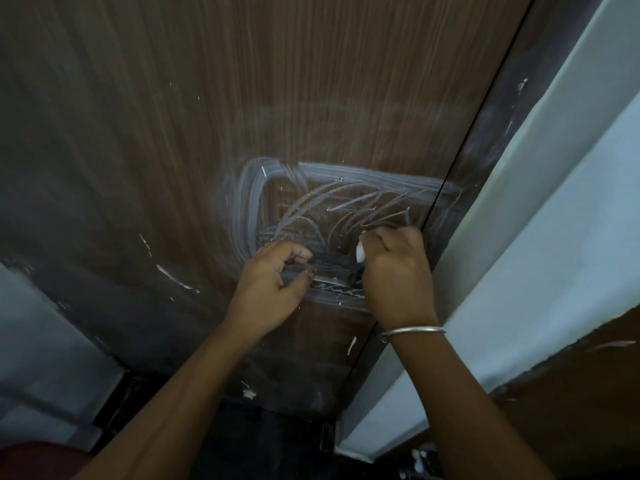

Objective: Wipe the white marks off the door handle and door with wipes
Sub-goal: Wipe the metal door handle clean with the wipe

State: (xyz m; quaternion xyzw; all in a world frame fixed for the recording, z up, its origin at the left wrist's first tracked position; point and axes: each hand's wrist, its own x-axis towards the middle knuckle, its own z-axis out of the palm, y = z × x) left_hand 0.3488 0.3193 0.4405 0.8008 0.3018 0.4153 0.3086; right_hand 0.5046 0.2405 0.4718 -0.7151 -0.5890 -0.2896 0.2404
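A brown wood-grain door (242,98) fills the view. White marks (332,199) cover its lower right part as scribbles and wide smears in a rough rectangle. The metal door handle (332,282) runs level between my hands and bears a white zigzag. My left hand (273,289) curls its fingers around the handle's left end. My right hand (394,268) is closed on a small white wipe (360,252), pressed against the door just above the handle's right end. Most of the wipe is hidden in the fist.
A dark door frame (485,161) with white smears runs along the door's right edge. Beyond it stands a pale wall (554,220). Scattered white flecks (176,280) dot the door's left part. A silver bangle (412,332) circles my right wrist. Dark floor lies below.
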